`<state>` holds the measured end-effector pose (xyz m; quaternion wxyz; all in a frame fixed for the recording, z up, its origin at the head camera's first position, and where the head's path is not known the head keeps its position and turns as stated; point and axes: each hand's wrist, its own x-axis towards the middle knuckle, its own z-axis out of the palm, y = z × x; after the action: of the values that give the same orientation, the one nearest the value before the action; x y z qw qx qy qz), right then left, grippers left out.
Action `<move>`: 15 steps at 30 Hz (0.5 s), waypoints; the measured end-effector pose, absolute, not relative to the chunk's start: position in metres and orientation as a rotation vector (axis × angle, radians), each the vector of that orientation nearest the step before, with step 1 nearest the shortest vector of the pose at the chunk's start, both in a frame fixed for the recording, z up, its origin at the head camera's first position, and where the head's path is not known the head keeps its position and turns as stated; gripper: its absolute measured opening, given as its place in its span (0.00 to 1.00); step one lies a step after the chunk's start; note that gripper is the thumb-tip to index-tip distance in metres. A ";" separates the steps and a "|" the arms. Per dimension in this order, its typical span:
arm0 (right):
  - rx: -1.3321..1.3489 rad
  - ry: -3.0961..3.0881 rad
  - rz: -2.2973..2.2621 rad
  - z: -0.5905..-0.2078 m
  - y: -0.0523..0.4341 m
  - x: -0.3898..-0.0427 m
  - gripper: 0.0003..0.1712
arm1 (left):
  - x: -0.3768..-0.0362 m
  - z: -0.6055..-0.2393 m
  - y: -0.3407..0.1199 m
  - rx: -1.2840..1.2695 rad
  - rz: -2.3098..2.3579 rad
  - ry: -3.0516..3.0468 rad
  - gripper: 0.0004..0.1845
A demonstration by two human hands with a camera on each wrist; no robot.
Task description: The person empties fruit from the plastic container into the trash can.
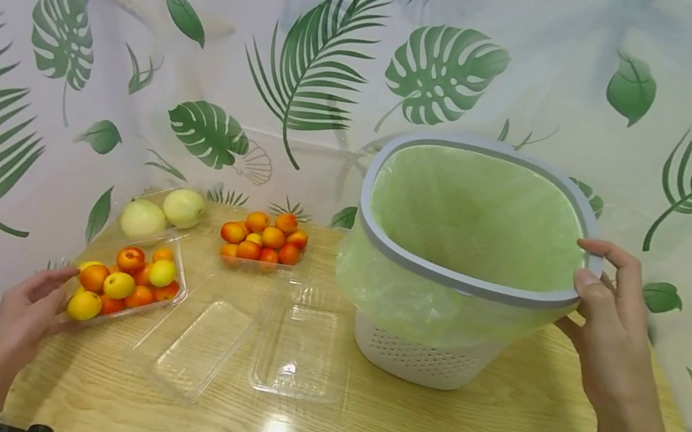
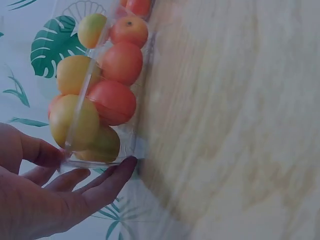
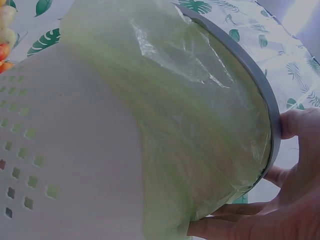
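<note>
My right hand (image 1: 618,326) grips the grey rim of a white trash bin (image 1: 418,356) on the right of the table. A pale green bin liner (image 1: 471,215) covers its inside and folds out over the rim. In the right wrist view, the thumb and fingers (image 3: 235,227) lie around the rim and liner. At the left, my left hand (image 1: 26,310) holds the near end of a clear plastic tray (image 1: 182,287) of small orange and yellow fruits (image 1: 125,285). The left wrist view has the thumb at the tray's rim and the fingers against its end and underside.
Two clear plastic trays (image 1: 303,340) lie in the middle of the wooden table (image 1: 197,429). Behind them stands another tray with orange fruits (image 1: 272,238). Two larger pale yellow-green fruits (image 1: 183,208) sit at the back left. A leaf-patterned curtain (image 1: 343,76) closes off the back.
</note>
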<state>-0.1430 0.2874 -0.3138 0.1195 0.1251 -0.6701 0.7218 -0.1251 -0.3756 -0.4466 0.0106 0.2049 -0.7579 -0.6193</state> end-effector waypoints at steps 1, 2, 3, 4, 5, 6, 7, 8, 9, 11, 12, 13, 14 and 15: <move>0.366 -1.959 2.110 -0.314 0.287 -0.143 0.22 | -0.125 -0.447 -0.377 0.644 -1.959 -2.354 0.19; 0.366 -1.960 2.109 -0.314 0.287 -0.143 0.22 | -0.124 -0.448 -0.378 0.641 -1.997 -2.337 0.18; 0.365 -1.959 2.111 -0.314 0.287 -0.143 0.22 | -0.123 -0.449 -0.379 0.637 -2.060 -2.301 0.18; 0.364 -1.958 2.112 -0.314 0.287 -0.143 0.22 | -0.122 -0.450 -0.380 0.631 -2.123 -2.268 0.17; 0.361 -1.959 2.112 -0.314 0.287 -0.143 0.22 | -0.122 -0.450 -0.381 0.621 -2.181 -2.237 0.18; 0.357 -1.962 2.110 -0.314 0.287 -0.143 0.22 | -0.121 -0.451 -0.382 0.608 -2.244 -2.195 0.19; 0.354 -1.965 2.107 -0.314 0.288 -0.143 0.22 | -0.121 -0.451 -0.383 0.586 -2.302 -2.152 0.20; 0.351 -1.968 2.104 -0.314 0.288 -0.143 0.22 | -0.120 -0.452 -0.384 0.557 -2.350 -2.114 0.21; 0.348 -1.971 2.102 -0.314 0.288 -0.143 0.23 | -0.120 -0.452 -0.385 0.531 -2.393 -2.075 0.21; 0.343 -1.972 2.102 -0.314 0.288 -0.142 0.23 | -0.118 -0.452 -0.387 0.478 -2.428 -2.045 0.23; 0.344 -1.969 2.104 -0.314 0.288 -0.142 0.23 | -0.117 -0.453 -0.388 0.458 -2.450 -2.027 0.23; 0.346 -1.968 2.107 -0.314 0.288 -0.142 0.23 | -0.116 -0.453 -0.389 0.443 -2.475 -2.005 0.24; 0.345 -1.967 2.107 -0.314 0.288 -0.142 0.23 | -0.115 -0.453 -0.390 0.432 -2.502 -1.983 0.25; 0.345 -1.965 2.108 -0.314 0.288 -0.142 0.23 | -0.114 -0.454 -0.391 0.423 -2.531 -1.959 0.26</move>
<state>-0.1422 0.2877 -0.3143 0.1193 0.1179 -0.6722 0.7211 -0.1138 -0.3907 -0.4538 -0.0436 0.1309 -0.6062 -0.7833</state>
